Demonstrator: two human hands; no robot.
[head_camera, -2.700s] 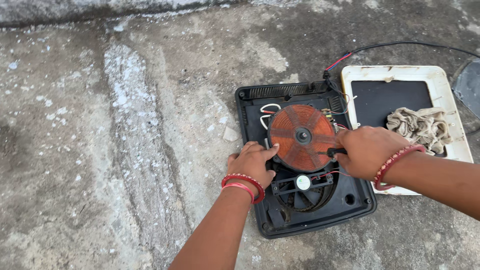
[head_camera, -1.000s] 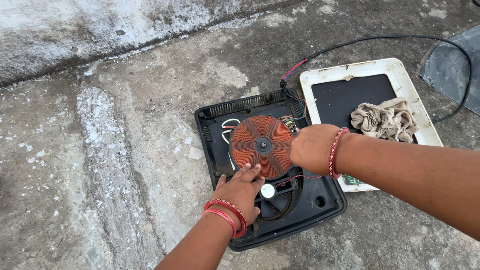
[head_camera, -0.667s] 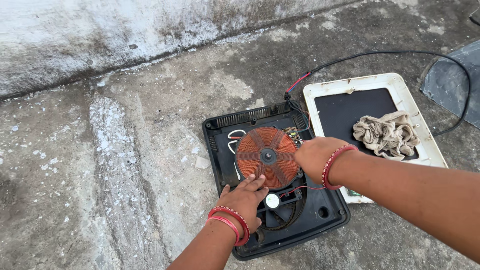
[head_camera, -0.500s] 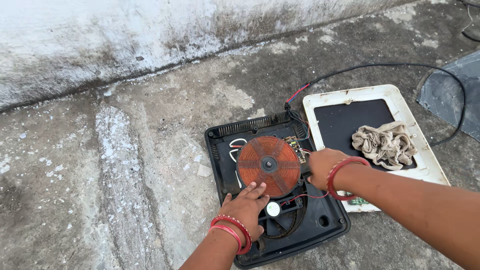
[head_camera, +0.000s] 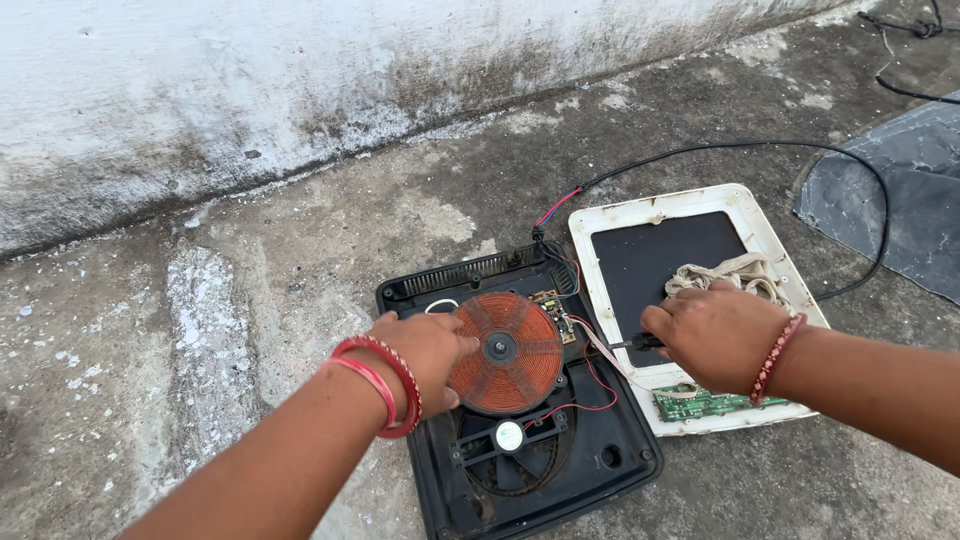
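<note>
Resting flat on the copper coil (head_camera: 507, 352), L hand (head_camera: 428, 352) fingers spread, holding nothing; R hand (head_camera: 712, 336) fist closed round a dark tool (head_camera: 632, 344) over the lid (head_camera: 652, 214).

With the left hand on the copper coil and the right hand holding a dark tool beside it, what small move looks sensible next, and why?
Probably bring the dark tool in the right hand back to the copper coil. The left hand rests on the coil's left edge, as if steadying it in the open black base, while the tool tip sits off to the right over the white cover.
</note>
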